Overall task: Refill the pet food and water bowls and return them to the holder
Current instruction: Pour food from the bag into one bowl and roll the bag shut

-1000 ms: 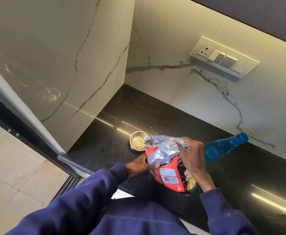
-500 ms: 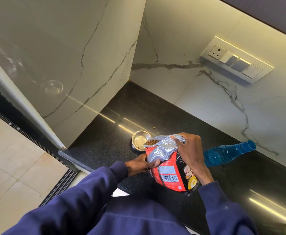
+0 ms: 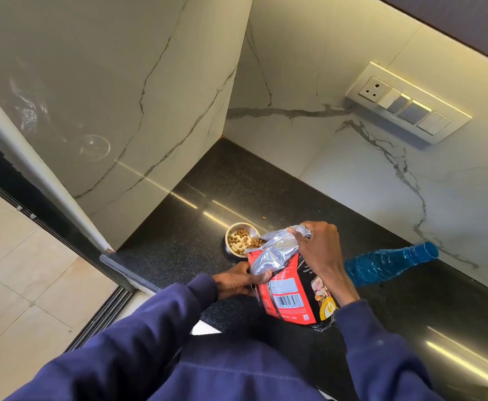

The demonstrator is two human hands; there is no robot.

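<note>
I take the black counter (image 3: 280, 180) as my landmark: a second ago the steel bowl (image 3: 241, 239) standing on it near the corner held nothing, and now a scatter of kibble (image 3: 240, 239) covers part of its bottom, so the pour has begun. The food bag (image 3: 289, 287) is raised off the counter at its near edge and tipped further than before, its silver mouth just over the bowl's near rim with pellets sliding out. My left hand (image 3: 238, 282) is clamped on the bag's lower left edge, and my right hand (image 3: 318, 250) pinches the folded top flap. The blue bottle (image 3: 390, 263) sits on the counter behind the bag. One stray pellet (image 3: 264, 217) has landed on the counter just beyond the bowl. I judge the food refill only partly done, water untouched.
</note>
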